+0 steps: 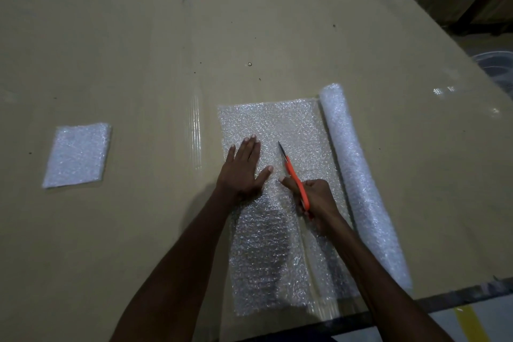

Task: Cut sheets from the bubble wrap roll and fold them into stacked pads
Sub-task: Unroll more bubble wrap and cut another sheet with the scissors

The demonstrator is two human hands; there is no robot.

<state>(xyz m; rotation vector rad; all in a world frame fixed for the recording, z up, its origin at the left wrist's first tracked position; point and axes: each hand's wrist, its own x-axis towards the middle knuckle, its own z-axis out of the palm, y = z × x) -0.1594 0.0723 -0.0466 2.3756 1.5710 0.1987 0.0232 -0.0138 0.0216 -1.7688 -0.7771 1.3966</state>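
Orange scissors (294,175) gripped – R fingers (319,197), L fingers (251,147) flat

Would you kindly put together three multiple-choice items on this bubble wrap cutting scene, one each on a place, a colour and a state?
1. Where does the folded pad lie relative to the unrolled sheet?
A. on the person's left
B. on the person's right
C. on top of it

2. What colour are the scissors' handles?
A. blue
B. orange
C. black

3. What is the left hand doing?
A. lifting the roll
B. holding the scissors
C. pressing flat on the sheet

Key: 1 A, the folded pad sits apart, left of the unrolled sheet. 2 B, the scissors show orange in the right hand. 3 C, the left hand lies spread, palm down.
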